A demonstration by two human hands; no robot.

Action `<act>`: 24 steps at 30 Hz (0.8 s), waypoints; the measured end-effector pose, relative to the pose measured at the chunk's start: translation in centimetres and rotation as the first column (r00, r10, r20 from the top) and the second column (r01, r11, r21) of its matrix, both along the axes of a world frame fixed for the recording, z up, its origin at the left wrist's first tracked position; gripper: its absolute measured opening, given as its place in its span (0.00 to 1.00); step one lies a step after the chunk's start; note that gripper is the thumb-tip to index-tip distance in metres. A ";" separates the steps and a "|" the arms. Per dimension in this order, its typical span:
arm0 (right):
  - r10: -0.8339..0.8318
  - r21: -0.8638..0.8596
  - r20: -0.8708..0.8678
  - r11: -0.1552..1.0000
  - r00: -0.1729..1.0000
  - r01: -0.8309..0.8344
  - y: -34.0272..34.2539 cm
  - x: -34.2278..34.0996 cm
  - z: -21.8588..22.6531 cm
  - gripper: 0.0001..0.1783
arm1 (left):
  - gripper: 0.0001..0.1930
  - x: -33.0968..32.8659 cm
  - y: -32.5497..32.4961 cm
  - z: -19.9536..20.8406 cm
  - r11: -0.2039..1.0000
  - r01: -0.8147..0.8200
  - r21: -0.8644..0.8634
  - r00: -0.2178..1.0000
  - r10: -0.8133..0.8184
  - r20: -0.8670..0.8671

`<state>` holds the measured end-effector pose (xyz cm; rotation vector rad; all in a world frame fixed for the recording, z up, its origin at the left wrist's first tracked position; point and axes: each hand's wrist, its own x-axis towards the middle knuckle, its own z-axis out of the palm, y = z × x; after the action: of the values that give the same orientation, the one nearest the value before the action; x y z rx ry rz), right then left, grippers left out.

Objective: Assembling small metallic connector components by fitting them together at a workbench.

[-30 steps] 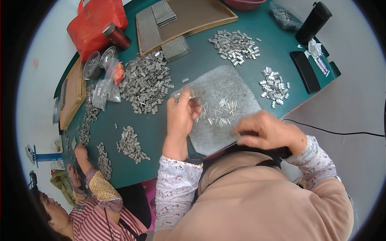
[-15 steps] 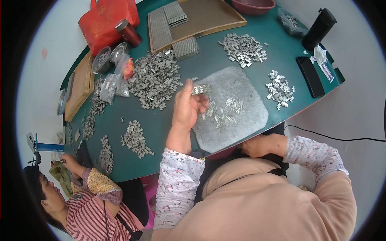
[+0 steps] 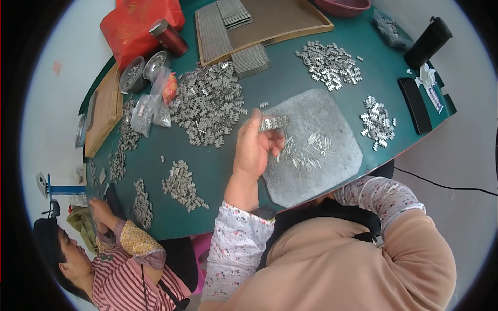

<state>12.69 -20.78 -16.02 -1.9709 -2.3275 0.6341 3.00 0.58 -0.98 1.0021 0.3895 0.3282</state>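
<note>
My left hand (image 3: 252, 153) is raised over the near-left part of a grey mat (image 3: 337, 124). Between its thumb and fingers it grips a small block of interlocked toothed metal links (image 3: 274, 123). Thin, shiny metal pins (image 3: 306, 150) lie scattered on the mat beside that hand. Of my right arm, the flowered sleeve (image 3: 378, 199) shows, bent toward my lap at the table's edge. The right hand is almost wholly hidden below the edge, and its fingers cannot be made out.
Loose toothed metal links lie in a large heap (image 3: 207, 106) to the left and smaller piles (image 3: 329, 65) around. Beyond stands a wooden tray (image 3: 290, 36) with stacked strips. A phone (image 3: 415, 106) and black bottle (image 3: 428, 44) are right. A co-worker (image 3: 127, 267) sits left.
The whole view has shifted slightly, with the table sitting further right. My right hand, partly seen before, has slipped further under the table edge. The left hand keeps its grip on the link block.
</note>
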 end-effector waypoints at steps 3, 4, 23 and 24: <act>-0.007 -0.035 -0.043 0.999 0.999 0.005 0.4 0.7 -0.3 0.19 | 0.27 -0.2 -0.4 0.7 1.000 -0.015 -0.026 1.000 0.014 -0.021; -0.010 -0.052 -0.060 0.999 0.998 0.007 0.4 1.1 -0.6 0.19 | 0.26 -0.1 -0.4 0.8 0.999 -0.022 -0.029 0.999 0.021 -0.034; -0.092 -0.205 -0.331 0.978 0.939 0.024 1.8 5.6 2.5 0.19 | 0.26 -0.7 -0.6 0.3 0.999 -0.035 -0.007 0.997 0.036 0.072; -0.087 -0.192 -0.338 0.981 0.937 0.022 2.1 5.5 2.5 0.19 | 0.28 -0.7 -0.7 0.3 0.998 -0.026 0.053 0.998 0.023 0.065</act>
<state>18.19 -18.65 -13.54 -1.8016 -2.0604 1.1269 2.29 -0.07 -0.72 1.0376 0.3365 0.3937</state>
